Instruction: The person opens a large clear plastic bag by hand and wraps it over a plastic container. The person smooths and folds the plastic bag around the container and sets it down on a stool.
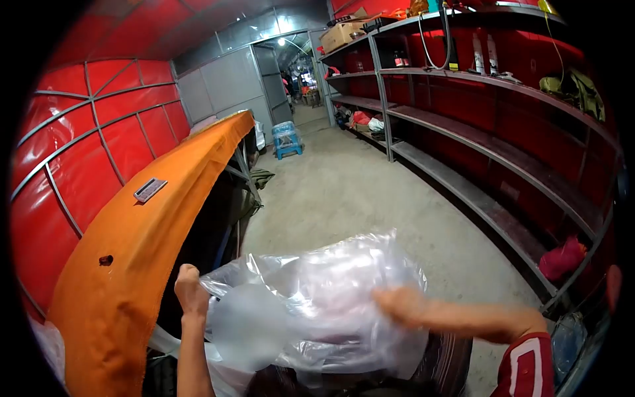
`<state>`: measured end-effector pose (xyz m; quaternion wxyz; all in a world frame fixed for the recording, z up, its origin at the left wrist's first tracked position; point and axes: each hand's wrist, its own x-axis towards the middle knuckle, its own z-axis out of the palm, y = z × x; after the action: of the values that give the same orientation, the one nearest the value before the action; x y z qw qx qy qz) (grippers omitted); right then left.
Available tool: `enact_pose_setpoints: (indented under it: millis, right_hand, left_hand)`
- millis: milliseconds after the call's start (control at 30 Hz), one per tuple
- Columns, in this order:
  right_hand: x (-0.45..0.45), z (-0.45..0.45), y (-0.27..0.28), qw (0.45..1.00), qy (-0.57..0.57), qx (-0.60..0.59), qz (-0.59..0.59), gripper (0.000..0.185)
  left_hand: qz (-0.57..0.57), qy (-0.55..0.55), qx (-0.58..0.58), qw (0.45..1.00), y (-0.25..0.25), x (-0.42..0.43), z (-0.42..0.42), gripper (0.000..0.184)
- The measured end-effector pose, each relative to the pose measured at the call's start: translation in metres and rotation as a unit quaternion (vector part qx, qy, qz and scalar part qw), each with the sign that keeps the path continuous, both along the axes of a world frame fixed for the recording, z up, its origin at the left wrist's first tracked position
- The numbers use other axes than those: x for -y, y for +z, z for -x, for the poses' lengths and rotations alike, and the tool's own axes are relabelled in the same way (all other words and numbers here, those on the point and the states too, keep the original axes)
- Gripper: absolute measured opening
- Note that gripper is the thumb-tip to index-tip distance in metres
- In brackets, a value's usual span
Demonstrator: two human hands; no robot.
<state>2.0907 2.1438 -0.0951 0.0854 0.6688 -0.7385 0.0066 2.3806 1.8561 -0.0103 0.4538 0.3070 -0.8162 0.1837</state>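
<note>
A large clear plastic bag (331, 284) spreads in front of me, above my lap, wrinkled and shiny, with something pale and pinkish showing through it. My left hand (190, 289) is closed in a fist on the bag's left edge, beside the orange-covered table. Over the right part of the bag is my right hand (400, 306), smeared by motion; whether it grips the plastic cannot be made out. A blurred grey patch hides part of the bag's left side.
An orange cloth (159, 198) covers a long table at left, with a small flat object (150, 190) on it. Metal shelves (476, 145) line the right wall. Blue stools (286, 140) stand ahead near an open doorway (284, 79). Concrete floor (317, 192) runs between.
</note>
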Motion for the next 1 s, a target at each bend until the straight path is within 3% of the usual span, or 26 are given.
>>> enact_pose_setpoints:
  millis: [33, 67, 100, 133, 200, 233, 267, 300, 333, 367, 400, 433, 467, 500, 533, 567, 600, 633, 667, 733, 767, 833, 867, 933, 1000]
  right_hand:
    - [-0.004, 0.035, 0.019, 0.978, 0.028, -0.147, 0.147, 0.036]
    - [-0.009, 0.061, 0.054, 0.973, -0.156, -0.151, 0.084, 0.042]
    - [-0.012, 0.112, 0.051, 0.945, -0.162, -0.117, 0.260, 0.042]
    - [-0.012, 0.150, 0.040, 0.885, -0.164, -0.079, 0.429, 0.042]
    - [-0.036, 0.097, 0.062, 0.950, -0.139, -0.110, 0.257, 0.031]
    - [-0.040, 0.087, 0.019, 0.987, -0.091, -0.037, 0.124, 0.024]
    - [-0.044, 0.055, 0.011, 0.990, -0.100, -0.013, -0.102, 0.019]
    - [-0.048, 0.030, 0.007, 0.983, -0.070, 0.041, -0.163, 0.012]
    - [-0.047, 0.017, -0.005, 0.980, -0.044, 0.083, -0.174, 0.014]
    - [-0.043, 0.001, 0.010, 0.962, -0.047, 0.157, -0.217, 0.011]
    - [-0.034, -0.001, 0.009, 0.962, -0.043, 0.158, -0.220, 0.011]
    - [-0.025, -0.001, 0.005, 0.969, 0.050, 0.236, -0.054, 0.007]
    - [-0.017, -0.008, 0.011, 0.934, 0.139, 0.308, 0.113, 0.006]
    - [-0.014, -0.009, 0.027, 0.933, 0.140, 0.313, 0.110, 0.006]
    - [-0.011, -0.012, 0.071, 0.896, 0.066, 0.440, 0.005, 0.012]
    - [-0.009, -0.013, 0.094, 0.830, -0.009, 0.549, -0.099, 0.020]
    - [-0.009, -0.010, 0.084, 0.830, -0.009, 0.549, -0.099, 0.020]
    - [-0.012, -0.001, 0.066, 0.922, 0.016, 0.386, -0.013, 0.024]
    - [-0.016, 0.007, 0.054, 0.975, 0.039, 0.206, 0.073, 0.028]
    - [-0.023, 0.027, 0.054, 0.993, -0.076, 0.015, 0.094, 0.025]
    - [-0.027, 0.040, 0.059, 0.992, -0.081, 0.016, 0.092, 0.025]
    - [-0.034, 0.066, 0.070, 0.961, -0.157, -0.023, 0.225, 0.013]
    - [-0.038, 0.066, 0.054, 0.963, -0.156, -0.021, 0.219, 0.013]
    - [-0.043, 0.056, 0.010, 0.998, -0.047, 0.027, -0.017, 0.007]
    - [-0.038, 0.027, 0.025, 0.990, -0.046, 0.134, 0.002, 0.003]
  left_hand:
    - [-0.083, -0.087, -0.012, 0.993, 0.009, -0.031, -0.001, 0.011]
    - [-0.165, -0.172, -0.029, 0.971, 0.016, -0.069, 0.001, 0.014]
    - [-0.193, -0.265, -0.052, 0.943, 0.012, -0.106, 0.002, 0.010]
    - [-0.034, -0.280, 0.004, 0.960, -0.014, -0.127, -0.005, 0.012]
    - [-0.208, -0.348, 0.008, 0.914, -0.049, -0.159, -0.011, 0.016]
    - [-0.226, -0.290, 0.100, 0.925, -0.052, -0.164, -0.009, 0.038]
    - [-0.239, -0.231, 0.190, 0.924, -0.055, -0.164, -0.007, 0.062]
    - [-0.214, -0.116, 0.199, 0.949, -0.054, -0.144, -0.005, 0.064]
    - [-0.188, 0.002, 0.208, 0.960, -0.051, -0.112, -0.006, 0.067]
    - [-0.189, 0.114, 0.231, 0.948, -0.050, -0.079, -0.005, 0.058]
    - [-0.159, 0.150, 0.206, 0.954, -0.050, -0.042, -0.009, 0.041]
    - [-0.133, 0.185, 0.177, 0.957, -0.046, -0.010, -0.008, 0.024]
    - [-0.080, 0.151, 0.116, 0.978, -0.028, 0.000, -0.003, 0.014]
    - [0.001, 0.148, 0.074, 0.986, -0.012, 0.003, 0.003, 0.013]
    - [0.045, 0.107, 0.015, 0.993, 0.002, 0.009, 0.008, 0.013]
    - [0.017, 0.011, -0.059, 0.998, 0.011, 0.014, 0.009, 0.016]
    - [-0.011, -0.086, -0.134, 0.987, 0.022, 0.011, 0.009, 0.019]
    - [-0.170, -0.195, -0.216, 0.942, 0.026, -0.005, 0.003, 0.021]
    - [-0.321, -0.296, -0.288, 0.852, 0.031, -0.036, -0.002, 0.024]
    - [-0.361, -0.322, -0.242, 0.841, 0.008, -0.080, -0.016, 0.029]
    - [-0.215, -0.316, -0.117, 0.917, -0.009, -0.100, -0.021, 0.033]
    - [-0.273, -0.315, 0.082, 0.906, -0.029, -0.141, -0.022, 0.046]
    - [-0.218, -0.169, 0.168, 0.947, -0.035, -0.152, -0.015, 0.037]
    - [-0.149, -0.061, 0.127, 0.979, -0.066, -0.105, -0.015, 0.027]
    - [-0.082, 0.014, 0.091, 0.992, -0.064, -0.056, -0.022, 0.020]
